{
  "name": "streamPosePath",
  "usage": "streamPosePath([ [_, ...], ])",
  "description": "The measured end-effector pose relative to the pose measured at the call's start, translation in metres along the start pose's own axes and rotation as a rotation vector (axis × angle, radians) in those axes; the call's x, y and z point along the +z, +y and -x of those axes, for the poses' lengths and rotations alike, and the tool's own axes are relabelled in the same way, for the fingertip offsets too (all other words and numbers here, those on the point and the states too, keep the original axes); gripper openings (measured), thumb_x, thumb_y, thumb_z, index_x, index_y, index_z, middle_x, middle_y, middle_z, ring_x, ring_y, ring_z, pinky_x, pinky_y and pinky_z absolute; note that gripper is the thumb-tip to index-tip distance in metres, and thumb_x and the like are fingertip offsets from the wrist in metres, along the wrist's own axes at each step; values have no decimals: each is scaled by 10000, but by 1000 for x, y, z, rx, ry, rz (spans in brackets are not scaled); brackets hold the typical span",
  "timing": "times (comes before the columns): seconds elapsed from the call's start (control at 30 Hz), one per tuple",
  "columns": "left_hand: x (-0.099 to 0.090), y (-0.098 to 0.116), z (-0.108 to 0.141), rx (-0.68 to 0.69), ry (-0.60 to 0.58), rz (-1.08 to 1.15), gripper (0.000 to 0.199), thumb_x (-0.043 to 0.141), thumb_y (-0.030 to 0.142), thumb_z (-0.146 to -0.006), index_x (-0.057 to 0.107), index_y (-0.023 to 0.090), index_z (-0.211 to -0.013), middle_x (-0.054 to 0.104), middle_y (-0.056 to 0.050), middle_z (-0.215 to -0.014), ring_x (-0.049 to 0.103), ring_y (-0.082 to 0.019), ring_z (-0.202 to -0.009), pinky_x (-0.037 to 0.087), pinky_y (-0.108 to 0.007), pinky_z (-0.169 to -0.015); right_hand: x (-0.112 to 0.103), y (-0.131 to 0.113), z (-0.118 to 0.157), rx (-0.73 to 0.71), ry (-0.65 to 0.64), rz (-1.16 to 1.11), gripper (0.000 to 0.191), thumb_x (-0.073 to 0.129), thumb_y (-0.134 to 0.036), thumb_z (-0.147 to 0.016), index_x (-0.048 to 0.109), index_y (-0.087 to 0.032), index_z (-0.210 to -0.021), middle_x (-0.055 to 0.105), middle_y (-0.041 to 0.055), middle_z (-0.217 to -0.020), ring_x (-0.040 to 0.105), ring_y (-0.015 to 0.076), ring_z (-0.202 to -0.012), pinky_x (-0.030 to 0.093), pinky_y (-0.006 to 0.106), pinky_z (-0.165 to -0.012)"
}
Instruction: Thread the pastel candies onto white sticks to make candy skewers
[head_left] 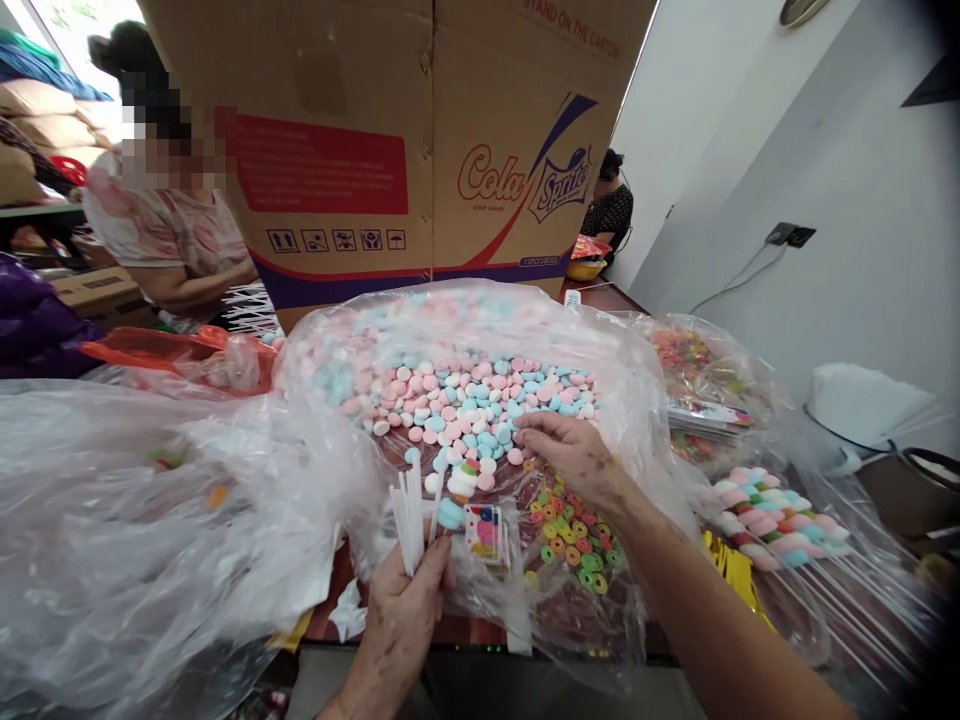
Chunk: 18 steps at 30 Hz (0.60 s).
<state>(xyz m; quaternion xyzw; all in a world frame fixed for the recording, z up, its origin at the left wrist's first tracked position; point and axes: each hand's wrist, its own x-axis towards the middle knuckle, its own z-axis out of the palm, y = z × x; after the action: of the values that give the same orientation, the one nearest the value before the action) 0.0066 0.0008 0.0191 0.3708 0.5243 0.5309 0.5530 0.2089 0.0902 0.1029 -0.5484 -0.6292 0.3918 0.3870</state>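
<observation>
My left hand (409,600), low in the middle, is closed around a bundle of thin white sticks (407,520) that point upward. One of these sticks leans apart from the others, towards the right. Just beyond them lie a few loose white, pink and blue marshmallow-like candies (451,514). My right hand (566,455) reaches to the near edge of a large heap of pink, white and blue candies (465,400) in a clear plastic bag (622,370). Its thumb and forefinger are pinched together there; what sits between the tips is too small to make out. Small ring-shaped gummies (574,535) lie below that hand.
A big cardboard carton (337,90) stands behind the heap. Finished candy skewers (780,520) lie at right, near a bag of colourful gummies (682,350). Crumpled clear plastic (165,530) covers the left side. Small printed cards (484,530) lie in front. Two other people (172,200) sit farther back.
</observation>
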Motion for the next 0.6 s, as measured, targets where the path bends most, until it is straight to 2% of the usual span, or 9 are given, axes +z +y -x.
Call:
streamPosePath([
  [0.07,2,3,0,-19,15,51,412,695,530,-717,533,180,-569,468,76,-427,297,-36,-280,194,-175,-289,7,-1,-2,-40,-45,256,183,516,-259,-840,685,-189,-855,622,-10,-714,538,132,-645,389,242,-596],
  [0.13,2,5,0,-7,20,68,402,703,517,-720,540,177,-580,471,80,-427,302,-28,-277,205,-161,-284,18,-2,-3,-64,-91,525,195,485,-189,-840,656,-187,-746,622,-4,-711,532,137,-664,368,244,-612],
  [0.2,2,4,-1,3,12,61,413,696,512,-730,532,174,-558,447,84,-410,303,-24,-272,204,-155,-280,31,-2,-2,-44,-95,760,208,477,-200,-869,638,-183,-738,645,26,-764,550,159,-714,365,258,-633],
  [0.27,1,1,-2,5,20,53,402,685,507,-741,545,169,-574,462,78,-423,309,-23,-269,197,-156,-277,43,-1,0,-19,-100,910,197,483,-253,-900,643,-179,-811,668,70,-873,577,194,-784,379,279,-657],
  [0.33,1,-2,-2,6,36,51,375,675,496,-752,567,165,-611,482,74,-441,310,-22,-270,189,-156,-277,51,2,2,-31,-132,972,172,502,-270,-903,645,-185,-859,671,99,-954,595,219,-833,392,295,-672],
  [0.43,1,-4,-2,-5,51,50,356,682,489,-745,583,164,-637,496,70,-448,313,-24,-276,200,-157,-278,55,10,7,-132,-176,905,99,540,-226,-873,636,-209,-854,672,89,-948,599,218,-836,401,295,-680],
  [0.53,2,-2,-3,-26,43,43,386,699,505,-713,561,168,-584,486,67,-434,307,-26,-271,198,-161,-273,47,20,10,-174,-167,815,74,539,-194,-845,606,-219,-829,666,47,-840,586,193,-752,406,280,-650],
  [0.6,2,0,-3,-24,45,29,402,706,503,-701,541,172,-546,465,69,-415,302,-27,-266,189,-163,-270,34,25,9,-129,-89,787,96,495,-198,-860,589,-216,-865,643,27,-781,566,176,-687,405,269,-617],
])
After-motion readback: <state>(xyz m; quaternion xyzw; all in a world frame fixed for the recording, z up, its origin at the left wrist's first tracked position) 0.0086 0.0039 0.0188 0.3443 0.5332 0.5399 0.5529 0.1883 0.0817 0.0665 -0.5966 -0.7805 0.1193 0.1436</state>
